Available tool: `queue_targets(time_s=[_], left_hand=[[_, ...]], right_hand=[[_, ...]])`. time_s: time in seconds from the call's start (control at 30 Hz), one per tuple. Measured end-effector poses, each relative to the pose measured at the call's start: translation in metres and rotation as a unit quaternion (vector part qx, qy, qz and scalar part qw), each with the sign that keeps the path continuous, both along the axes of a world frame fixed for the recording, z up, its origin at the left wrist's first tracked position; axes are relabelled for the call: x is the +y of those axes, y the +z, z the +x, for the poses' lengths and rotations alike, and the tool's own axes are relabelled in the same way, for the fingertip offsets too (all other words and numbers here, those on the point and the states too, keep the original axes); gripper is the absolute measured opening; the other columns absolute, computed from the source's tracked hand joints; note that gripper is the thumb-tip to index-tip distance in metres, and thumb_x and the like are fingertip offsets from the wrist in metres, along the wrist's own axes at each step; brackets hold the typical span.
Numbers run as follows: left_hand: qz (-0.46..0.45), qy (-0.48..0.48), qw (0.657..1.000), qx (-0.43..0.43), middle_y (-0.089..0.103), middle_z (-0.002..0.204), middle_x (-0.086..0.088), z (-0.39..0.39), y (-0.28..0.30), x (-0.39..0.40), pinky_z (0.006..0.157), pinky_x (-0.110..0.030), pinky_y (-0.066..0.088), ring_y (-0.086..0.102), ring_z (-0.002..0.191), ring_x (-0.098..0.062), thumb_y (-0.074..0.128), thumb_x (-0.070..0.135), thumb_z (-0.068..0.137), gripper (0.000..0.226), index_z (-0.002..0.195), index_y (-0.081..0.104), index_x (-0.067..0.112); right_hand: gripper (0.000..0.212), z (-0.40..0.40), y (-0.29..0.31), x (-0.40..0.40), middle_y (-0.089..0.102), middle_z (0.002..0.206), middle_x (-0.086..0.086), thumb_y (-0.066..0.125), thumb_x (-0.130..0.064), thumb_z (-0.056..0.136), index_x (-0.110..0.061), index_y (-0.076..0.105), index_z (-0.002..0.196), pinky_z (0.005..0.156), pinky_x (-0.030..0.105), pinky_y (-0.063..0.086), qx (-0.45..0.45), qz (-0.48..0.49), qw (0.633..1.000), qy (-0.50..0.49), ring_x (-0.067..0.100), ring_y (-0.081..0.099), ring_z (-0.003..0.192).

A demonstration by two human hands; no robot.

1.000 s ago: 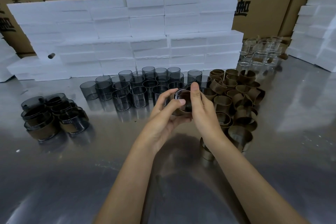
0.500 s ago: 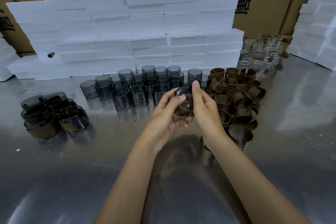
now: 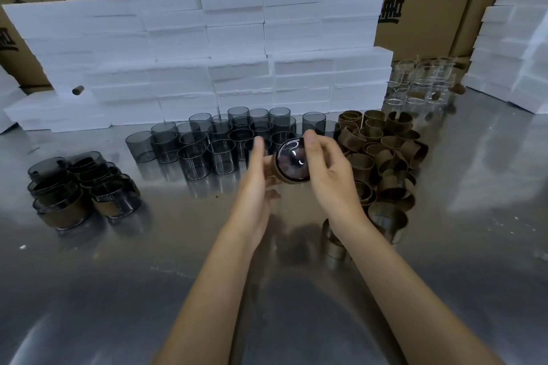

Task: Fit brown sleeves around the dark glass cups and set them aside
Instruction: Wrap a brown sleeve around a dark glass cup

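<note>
Both bare forearms reach forward over the table, wrists close together. The right hand [image 3: 327,169] curls its fingers and thumb around the sleeved cup [image 3: 292,163], thumb tip at the top rim. The left hand [image 3: 256,184] sits just beside it, fingers extended and blurred, palm turned toward the cup's side.
</note>
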State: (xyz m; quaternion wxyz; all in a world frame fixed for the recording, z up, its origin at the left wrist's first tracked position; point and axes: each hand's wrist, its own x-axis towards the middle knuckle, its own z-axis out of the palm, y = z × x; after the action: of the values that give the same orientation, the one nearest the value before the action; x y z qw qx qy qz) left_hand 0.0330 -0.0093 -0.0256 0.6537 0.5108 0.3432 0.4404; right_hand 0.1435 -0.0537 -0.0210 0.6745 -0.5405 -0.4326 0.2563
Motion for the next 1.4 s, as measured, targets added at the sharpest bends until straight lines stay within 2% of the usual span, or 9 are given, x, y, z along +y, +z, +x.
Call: queue_targets(time_s=[0.13,0.2,0.27,0.4,0.53,0.7,1.0,1.07,1.4], left_hand=[[-0.1,0.045,0.985,-0.133,0.075,0.103,-0.015,-0.009,-0.001,0.007,0.088,-0.034,0.053,0.07,0.097,-0.023,0.046,0.047,0.105,0.048,0.112,0.068,0.005],[-0.108,0.051,0.981,-0.153,0.074,0.085,-0.008,-0.013,-0.002,0.006,0.083,-0.033,0.052,0.07,0.082,-0.018,0.05,0.041,0.104,0.037,0.097,0.067,0.009],[-0.114,0.066,0.982,-0.132,0.068,0.073,-0.002,-0.012,-0.001,0.004,0.083,-0.034,0.052,0.066,0.069,-0.015,0.056,0.04,0.101,0.031,0.081,0.061,0.016],[-0.122,0.048,0.989,-0.074,0.073,0.09,-0.011,-0.002,0.007,-0.01,0.091,-0.041,0.055,0.071,0.085,-0.026,0.066,0.042,0.095,0.028,0.089,0.069,0.015],[-0.095,0.029,0.992,-0.073,0.071,0.067,0.002,0.004,0.005,-0.011,0.066,-0.028,0.057,0.071,0.063,-0.013,0.066,0.037,0.096,0.043,0.055,0.07,0.025],[-0.031,0.036,0.997,-0.053,0.065,0.054,0.008,0.007,0.001,-0.013,0.058,-0.022,0.054,0.066,0.054,-0.008,0.062,0.033,0.099,0.055,0.045,0.066,0.026],[-0.015,0.075,0.996,-0.041,0.04,0.046,0.008,0.008,-0.002,-0.014,0.047,-0.019,0.04,0.04,0.042,-0.007,0.063,0.034,0.099,0.059,0.044,0.048,0.025],[-0.015,0.074,0.996,-0.038,0.039,0.046,0.008,0.009,0.001,-0.015,0.047,-0.02,0.039,0.039,0.041,-0.007,0.063,0.035,0.1,0.06,0.043,0.047,0.025],[0.103,0.101,0.989,0.011,0.037,0.052,0.003,0.002,0.01,-0.016,0.056,-0.024,0.037,0.038,0.051,-0.011,0.058,0.049,0.099,0.06,0.046,0.045,0.025]], right_hand=[[0.03,-0.011,-0.006,0.001,0.064,0.114,-0.009,0.059,-0.046,0.098,-0.026,0.061,0.12,0.079,0.004,0.044,-0.104,-0.011,0.992,0.07,-0.014,0.059,0.096],[0.031,-0.016,-0.006,0.001,0.067,0.112,-0.009,0.059,-0.052,0.097,-0.027,0.065,0.114,0.081,0.007,0.047,-0.092,-0.031,0.99,0.097,-0.008,0.062,0.099],[0.041,-0.017,-0.001,0.001,0.075,0.105,-0.005,0.054,-0.062,0.096,-0.026,0.072,0.105,0.091,0.021,0.053,0.023,-0.086,0.991,0.102,0.008,0.069,0.104],[0.052,-0.012,0.004,-0.003,0.078,0.094,0.013,0.053,-0.058,0.097,-0.013,0.071,0.078,0.1,0.045,0.055,0.233,-0.139,0.956,0.111,0.027,0.073,0.096],[0.042,-0.013,0.001,-0.006,0.075,0.076,0.005,0.065,-0.046,0.095,-0.021,0.065,0.06,0.09,0.043,0.059,0.246,-0.118,0.958,0.087,0.024,0.074,0.08],[0.029,-0.018,0.002,-0.007,0.078,0.091,0.016,0.072,-0.034,0.093,-0.005,0.075,0.093,0.08,0.042,0.063,0.305,-0.103,0.943,0.085,0.031,0.077,0.085],[0.046,-0.014,-0.002,-0.004,0.062,0.05,0.001,0.072,-0.025,0.094,-0.017,0.065,0.05,0.046,0.024,0.052,0.347,-0.075,0.932,0.078,0.015,0.064,0.045],[0.054,-0.014,-0.001,-0.004,0.057,0.047,-0.003,0.072,-0.027,0.094,-0.02,0.061,0.041,0.045,0.021,0.05,0.334,-0.079,0.936,0.079,0.012,0.06,0.041],[0.037,-0.01,0.003,-0.004,0.058,0.059,0.0,0.075,-0.037,0.09,-0.02,0.06,0.06,0.061,0.031,0.055,0.288,-0.103,0.946,0.105,0.017,0.063,0.056]])
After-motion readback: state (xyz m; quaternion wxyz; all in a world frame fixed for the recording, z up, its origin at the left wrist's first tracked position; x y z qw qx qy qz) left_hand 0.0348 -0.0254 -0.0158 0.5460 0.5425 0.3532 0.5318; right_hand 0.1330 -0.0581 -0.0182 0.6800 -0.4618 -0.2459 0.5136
